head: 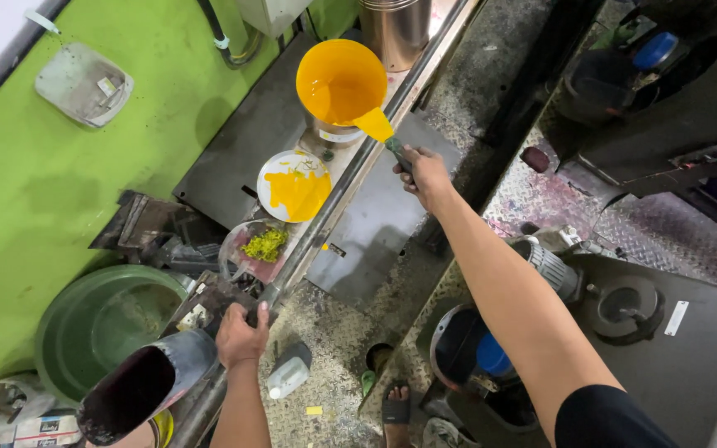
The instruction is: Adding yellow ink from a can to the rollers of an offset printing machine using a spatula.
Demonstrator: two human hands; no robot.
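Seen from the head camera, looking steeply down, the right hand reaches far forward with the arm stretched out, its fingers wrapped around the dark handle of a scraper whose blade is thick with yellow ink. The blade rests at the lower lip of a tilted yellow can, which sits on a smaller tin so that its open mouth faces the person; that tilt seems to let the blade work the last ink off the inside wall, which is evenly coated in bright yellow. Just below it lies a white lid, flat, with a smeared pool of the same yellow on it, probably set there to catch drips and keep the shelf clean. Next along is a shallow dish holding a clump of yellow-green paste. The left hand is closed over the metal rail that runs along the shelf edge, likely bracing the body for the long reach. Beside that hand, an open can leans over, its inside stained very dark; whether any ink is left in it is hard to tell. To the left stands a large green bucket, which looks empty apart from a dull residue. A shiny steel can stands upright at the top, its contents hidden. On the patterned metal floor by a sandalled foot lies a small white plastic bottle.
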